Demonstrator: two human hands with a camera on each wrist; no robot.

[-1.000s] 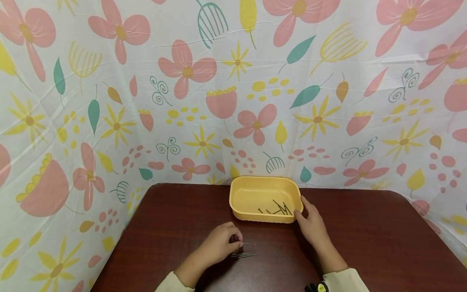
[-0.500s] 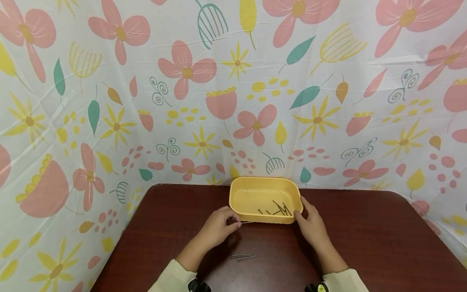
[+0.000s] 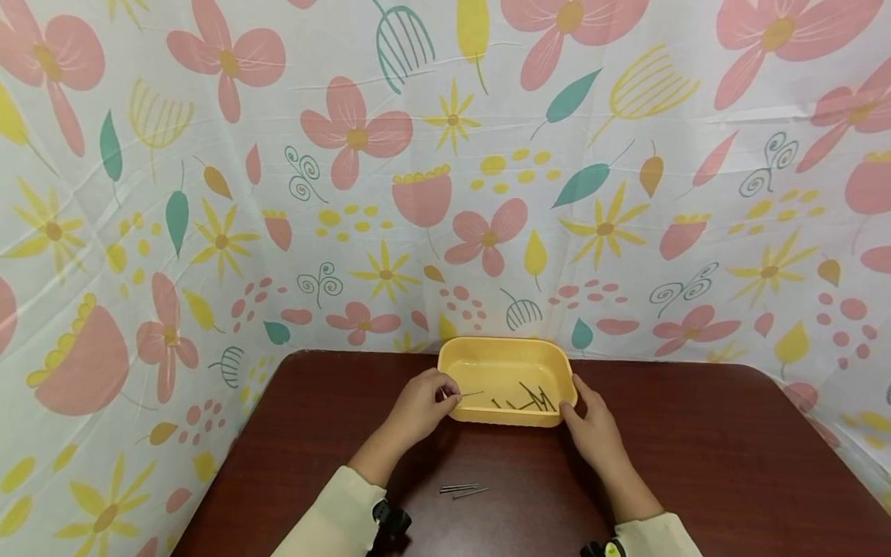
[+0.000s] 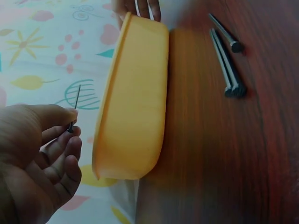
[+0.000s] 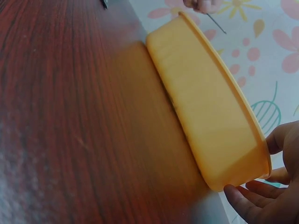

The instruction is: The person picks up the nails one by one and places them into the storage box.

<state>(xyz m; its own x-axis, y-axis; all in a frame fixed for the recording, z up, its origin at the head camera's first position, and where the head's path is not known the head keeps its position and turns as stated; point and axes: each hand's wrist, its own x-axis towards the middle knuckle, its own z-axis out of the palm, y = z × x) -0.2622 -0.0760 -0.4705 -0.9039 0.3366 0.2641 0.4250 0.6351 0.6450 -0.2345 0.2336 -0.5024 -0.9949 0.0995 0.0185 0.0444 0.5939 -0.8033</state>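
Between thumb and fingertips my left hand (image 3: 420, 408) pinches a thin nail (image 3: 473, 394). In the left wrist view the pinched nail (image 4: 77, 99) points upward, its head by the fingers. That hand is raised over the left front rim of a yellow plastic box (image 3: 504, 416). Several dark nails (image 3: 539, 398) lie criss-crossed inside at the right. My right hand (image 3: 597, 433) grips the box's right front corner, with the thumb on the near side and the fingers round the end, as the right wrist view also shows.
Three loose nails (image 3: 459, 488) lie on the dark red-brown wooden table (image 3: 334, 433), nearer the front. Two of them are side by side in the left wrist view. A flower-printed cloth (image 3: 487, 170) hangs right behind the box and along the left side.
My left hand has lifted the nail off the table beside the loose nails and carried it forward and up, past the box's front wall to above its rim. My right hand stays put.
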